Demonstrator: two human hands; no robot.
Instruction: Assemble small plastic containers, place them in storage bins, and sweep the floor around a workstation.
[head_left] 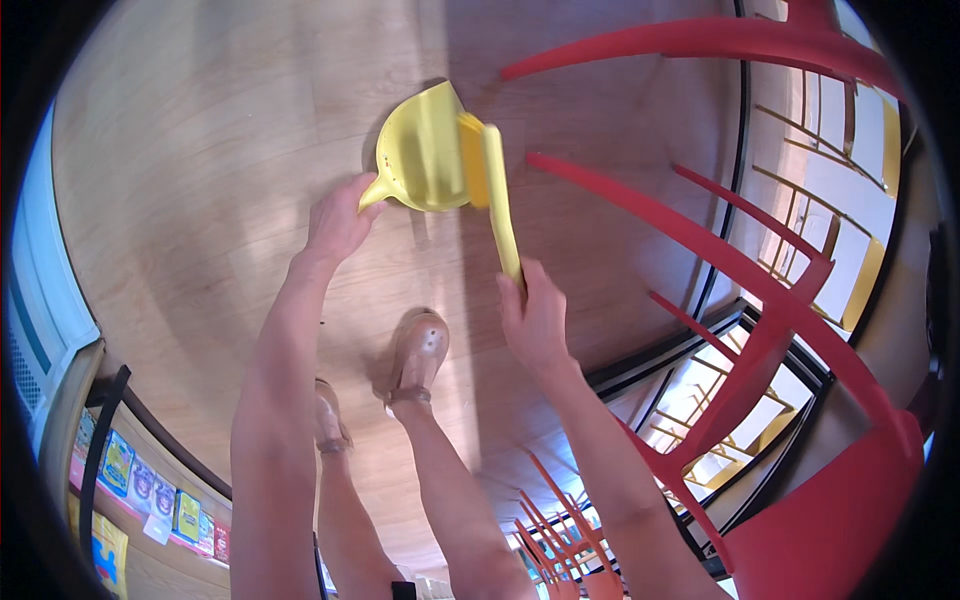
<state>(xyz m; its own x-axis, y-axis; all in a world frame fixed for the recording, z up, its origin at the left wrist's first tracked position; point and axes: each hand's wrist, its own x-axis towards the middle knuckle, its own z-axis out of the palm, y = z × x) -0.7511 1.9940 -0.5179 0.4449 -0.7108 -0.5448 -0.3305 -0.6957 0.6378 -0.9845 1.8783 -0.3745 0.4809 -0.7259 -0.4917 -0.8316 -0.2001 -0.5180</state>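
Observation:
A yellow dustpan (410, 150) rests on the wood-look floor, with a few dark specks near its handle end. Its short handle is gripped by my left hand (342, 217). My right hand (537, 312) is closed round the handle of a yellow hand brush (497, 190). The brush's orange-yellow bristles (473, 160) face left and stand at the dustpan's right-hand open edge, slightly blurred. Whether the bristles touch the pan or the floor, I cannot tell.
Red chair legs (650, 205) reach in from the right, close to the brush. Behind them is a black-framed glass panel (745, 130). My shoes (421, 345) are on the floor (200, 200) below. Shelves with small packages (150, 490) stand at lower left.

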